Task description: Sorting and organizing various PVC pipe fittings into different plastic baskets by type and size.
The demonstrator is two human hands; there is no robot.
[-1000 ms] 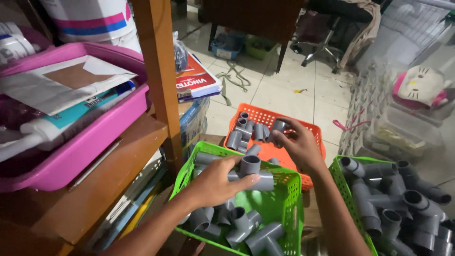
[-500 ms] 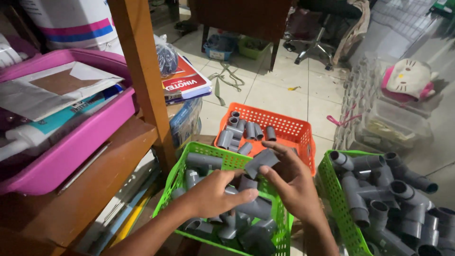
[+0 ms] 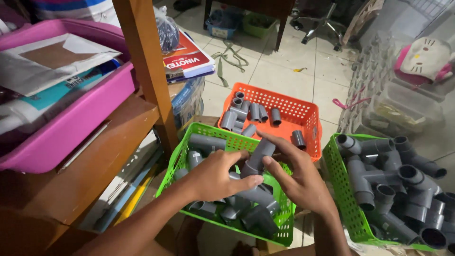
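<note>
Both hands are holding one grey pipe piece (image 3: 258, 158) over the middle green basket (image 3: 208, 130). The left hand (image 3: 215, 176) is curling its fingers around the bottom of it. The right hand (image 3: 296, 175) is pinching the top. More grey pieces are lying in the orange basket (image 3: 296, 111) behind and the other green basket (image 3: 341, 189) on the right.

Your left hand (image 3: 215, 176) and right hand (image 3: 297, 178) together grip a grey plastic pipe fitting (image 3: 257, 159) above the green plastic lattice basket (image 3: 222, 137) of similar fittings.
</note>
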